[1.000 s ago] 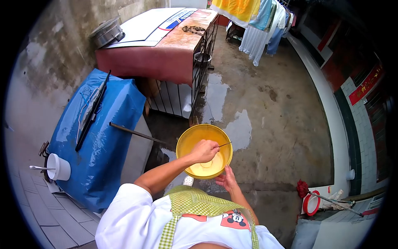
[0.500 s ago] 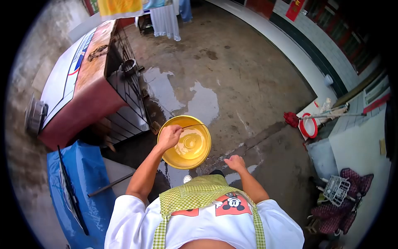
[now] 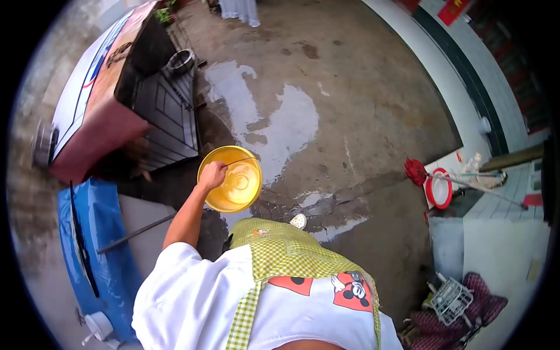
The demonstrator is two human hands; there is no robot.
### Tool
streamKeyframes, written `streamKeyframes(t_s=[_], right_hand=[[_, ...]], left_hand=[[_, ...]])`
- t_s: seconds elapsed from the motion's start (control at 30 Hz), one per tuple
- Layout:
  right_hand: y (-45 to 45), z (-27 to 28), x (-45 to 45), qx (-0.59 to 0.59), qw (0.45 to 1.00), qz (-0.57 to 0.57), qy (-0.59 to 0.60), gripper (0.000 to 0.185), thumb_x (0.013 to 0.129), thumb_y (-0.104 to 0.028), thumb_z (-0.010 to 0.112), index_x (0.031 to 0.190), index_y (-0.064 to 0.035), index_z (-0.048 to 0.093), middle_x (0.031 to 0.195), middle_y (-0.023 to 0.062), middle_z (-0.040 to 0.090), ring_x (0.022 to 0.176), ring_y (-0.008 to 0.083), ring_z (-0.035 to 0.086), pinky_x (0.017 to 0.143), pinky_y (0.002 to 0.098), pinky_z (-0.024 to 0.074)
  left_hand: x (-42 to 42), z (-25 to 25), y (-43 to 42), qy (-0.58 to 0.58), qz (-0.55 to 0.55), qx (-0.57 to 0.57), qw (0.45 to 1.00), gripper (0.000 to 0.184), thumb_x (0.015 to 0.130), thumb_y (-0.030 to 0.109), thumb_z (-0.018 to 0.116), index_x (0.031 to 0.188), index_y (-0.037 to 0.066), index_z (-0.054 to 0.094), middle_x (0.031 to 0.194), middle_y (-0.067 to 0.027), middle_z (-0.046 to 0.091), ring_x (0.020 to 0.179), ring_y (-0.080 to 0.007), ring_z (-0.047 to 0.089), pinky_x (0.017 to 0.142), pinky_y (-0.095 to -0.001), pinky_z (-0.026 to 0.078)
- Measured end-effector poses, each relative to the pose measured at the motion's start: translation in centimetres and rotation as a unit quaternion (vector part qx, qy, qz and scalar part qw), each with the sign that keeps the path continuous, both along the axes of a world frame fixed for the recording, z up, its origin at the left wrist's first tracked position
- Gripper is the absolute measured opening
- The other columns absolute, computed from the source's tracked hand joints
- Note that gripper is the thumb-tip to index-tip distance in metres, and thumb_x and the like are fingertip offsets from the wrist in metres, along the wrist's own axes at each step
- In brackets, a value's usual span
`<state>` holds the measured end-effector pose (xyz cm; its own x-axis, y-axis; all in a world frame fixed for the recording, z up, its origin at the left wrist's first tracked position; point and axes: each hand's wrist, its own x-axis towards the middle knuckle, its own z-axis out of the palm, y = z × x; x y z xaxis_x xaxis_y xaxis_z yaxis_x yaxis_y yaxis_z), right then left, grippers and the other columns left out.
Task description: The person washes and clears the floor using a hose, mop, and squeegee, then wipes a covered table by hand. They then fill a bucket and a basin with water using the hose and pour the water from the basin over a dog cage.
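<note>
A yellow bucket (image 3: 244,185) hangs in front of me at the left, over the wet floor. Its thin wire handle (image 3: 241,160) is gripped by my left hand (image 3: 212,175), whose fingers are closed round it at the left side of the rim. The inside of the bucket looks shiny and pale yellow at the bottom. My right hand is out of view. A white shoe (image 3: 298,221) shows beyond the green checked apron (image 3: 291,251).
Left stand a caged box (image 3: 105,134) with a pinkish cover and a blue tarp (image 3: 96,233) with a pole (image 3: 137,232). At the right are a red mop (image 3: 415,172), a red-rimmed basin (image 3: 439,189) and a wire basket (image 3: 451,300). Puddles (image 3: 291,116) lie ahead.
My right hand has left the bucket and gone out of view. The bucket has moved left, still hanging from my left hand. The view has turned right, and a white shoe has come forward.
</note>
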<state>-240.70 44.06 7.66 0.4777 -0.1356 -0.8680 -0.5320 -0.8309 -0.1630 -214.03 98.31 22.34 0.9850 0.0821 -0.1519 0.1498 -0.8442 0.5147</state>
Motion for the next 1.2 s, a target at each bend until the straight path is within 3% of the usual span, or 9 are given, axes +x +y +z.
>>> streamKeyframes(t_s=[0.2,0.4,0.43,0.6,0.7,0.77,0.93,1.03,1.2], right_hand=[[-8.4,2.7,12.9,0.128,0.953,-0.275,-0.023,0.02,0.081,-0.022,0.05,0.093,-0.0077,0.056,0.083,0.0123,0.058,0.073,0.0229,0.056,0.059,0.0323,0.0437],[-11.5,1.9,21.7,0.254,0.914,-0.318,-0.009,0.017,0.084,-0.019,0.05,0.097,-0.0082,0.051,0.071,0.0081,0.059,0.058,0.0179,0.058,0.044,0.0287,0.0445],[-5.8,6.8,23.0,0.158,0.94,-0.267,-0.141,0.013,0.083,-0.018,0.053,0.091,-0.0075,0.052,0.065,0.0046,0.056,0.051,0.0107,0.054,0.037,0.02,0.038],[-1.5,6.7,32.6,0.208,0.93,-0.236,-0.192,0.012,0.083,-0.017,0.053,0.088,-0.0064,0.056,0.068,0.0034,0.059,0.052,0.0097,0.055,0.042,0.0199,0.0414],[-0.7,4.4,38.2,0.212,0.926,-0.12,-0.288,0.013,0.08,-0.013,0.055,0.088,-0.0033,0.058,0.069,0.0032,0.059,0.054,0.0092,0.054,0.046,0.0208,0.0414],[-0.6,4.6,40.2,0.162,0.916,-0.054,-0.363,0.019,0.078,-0.017,0.056,0.088,-0.0015,0.059,0.068,0.0032,0.06,0.057,0.0085,0.055,0.053,0.0224,0.044],[-2.6,8.4,42.1,0.216,0.923,-0.275,-0.16,0.056,0.074,-0.038,0.062,0.119,-0.0092,0.044,0.097,0.0091,0.057,0.076,0.0153,0.056,0.062,0.0259,0.0464],[-2.5,8.9,43.3,0.23,0.873,-0.396,-0.166,0.069,0.071,-0.046,0.063,0.124,-0.0095,0.038,0.101,0.0103,0.055,0.079,0.0173,0.057,0.063,0.027,0.047],[-7.2,7.6,45.9,0.387,0.629,-0.603,-0.303,0.054,0.072,-0.017,0.055,0.122,-0.0073,0.036,0.107,0.0115,0.053,0.093,0.0251,0.056,0.07,0.0381,0.0497]], left_hand=[[2.2,0.2,-7.1,0.029,0.182,-0.043,0.982,0.023,0.072,0.017,0.048,0.083,0.006,0.063,0.082,-0.0223,0.06,0.08,-0.04,0.057,0.07,-0.0469,0.045],[7.0,-2.8,-12.6,0.005,0.254,-0.12,0.96,0.022,0.071,0.013,0.046,0.081,0.003,0.063,0.082,-0.0231,0.059,0.081,-0.04,0.057,0.071,-0.0467,0.045],[7.5,-2.3,-13.3,0.014,0.255,-0.149,0.955,0.023,0.073,0.015,0.047,0.085,0.003,0.063,0.085,-0.0223,0.06,0.082,-0.0392,0.057,0.073,-0.0461,0.045],[11.9,1.3,-17.6,0.134,0.159,-0.348,0.914,0.036,0.079,0.017,0.051,0.114,0.01,0.053,0.071,-0.0083,0.057,0.062,-0.018,0.055,0.052,-0.0303,0.046],[15.5,3.1,-21.7,0.216,0.026,-0.456,0.863,0.048,0.08,0.009,0.047,0.127,0.015,0.04,0.061,0.0021,0.041,0.047,-0.0068,0.034,0.039,-0.0223,0.029],[19.0,3.3,-24.1,0.217,-0.005,-0.452,0.865,0.04,0.08,0.007,0.046,0.119,0.014,0.049,0.058,0.0058,0.036,0.046,-0.0037,0.029,0.039,-0.0184,0.023],[26.9,5.8,-35.1,0.291,-0.129,-0.466,0.825,0.031,0.079,0.004,0.047,0.108,0.007,0.056,0.057,0.0055,0.039,0.042,-0.003,0.028,0.035,-0.0189,0.022],[29.1,8.5,-40.9,0.322,-0.146,-0.502,0.789,0.032,0.08,0.005,0.048,0.112,0.003,0.05,0.059,0.0047,0.04,0.042,-0.0024,0.029,0.035,-0.0182,0.022],[33.5,10.3,-50.2,0.38,-0.212,-0.512,0.741,0.035,0.08,0.004,0.049,0.114,0.001,0.047,0.059,0.0047,0.04,0.042,-0.002,0.03,0.035,-0.0179,0.022]])
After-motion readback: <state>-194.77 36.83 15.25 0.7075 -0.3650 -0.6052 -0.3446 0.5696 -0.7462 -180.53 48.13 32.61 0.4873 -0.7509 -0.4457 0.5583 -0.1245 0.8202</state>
